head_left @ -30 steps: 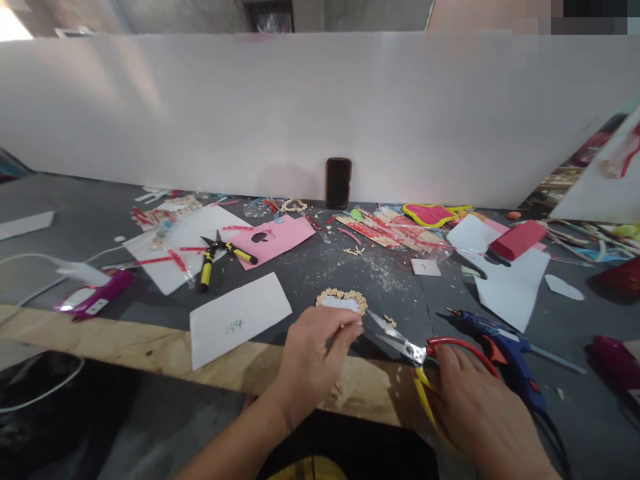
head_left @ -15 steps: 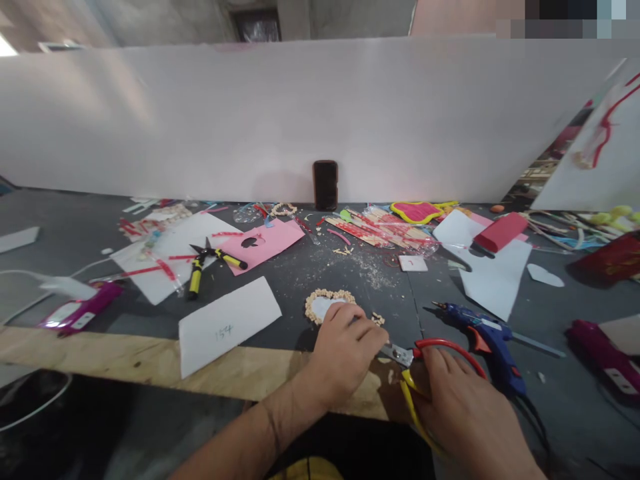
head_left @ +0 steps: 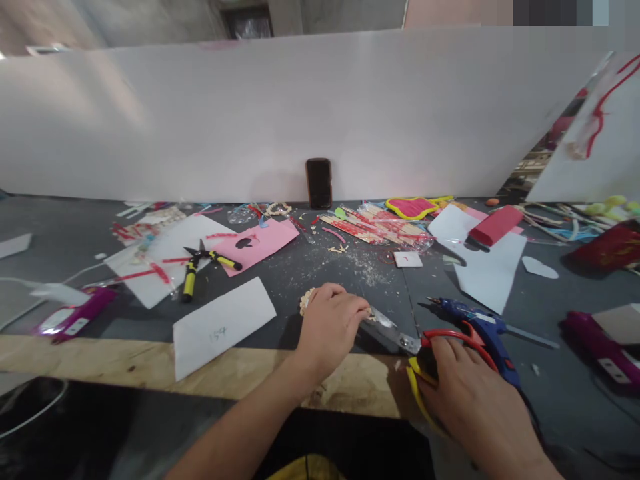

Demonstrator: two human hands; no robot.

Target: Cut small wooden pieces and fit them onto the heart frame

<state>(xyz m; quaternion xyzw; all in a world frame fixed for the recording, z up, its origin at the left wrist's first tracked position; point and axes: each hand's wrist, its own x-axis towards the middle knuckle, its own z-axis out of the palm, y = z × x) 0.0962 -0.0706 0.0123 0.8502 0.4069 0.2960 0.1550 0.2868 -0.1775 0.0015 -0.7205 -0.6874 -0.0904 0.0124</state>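
Note:
My right hand (head_left: 475, 393) grips scissors (head_left: 393, 330) with red and yellow handles. Their silver blades point left, with the tips by the fingers of my left hand (head_left: 333, 323). The left fingers are pinched together; what is between them is hidden. Beneath that hand lies a heart-shaped piece edged with small beige bits (head_left: 305, 301), mostly covered. A few loose beige bits (head_left: 371, 313) show at the left fingertips, beside the blades.
A blue glue gun (head_left: 475, 320) lies beyond my right hand. To the left are white card (head_left: 225, 327), yellow-handled pliers (head_left: 193, 270) and pink foam (head_left: 265, 243). Patterned sticks (head_left: 365, 227) lie at the back, near a phone (head_left: 319, 183) leaning on the white board. Purple devices sit at both sides.
My left hand has moved over the heart-shaped piece, covering most of it. The scissors have shifted slightly right, and more of the blades shows. The view has also shifted a little.

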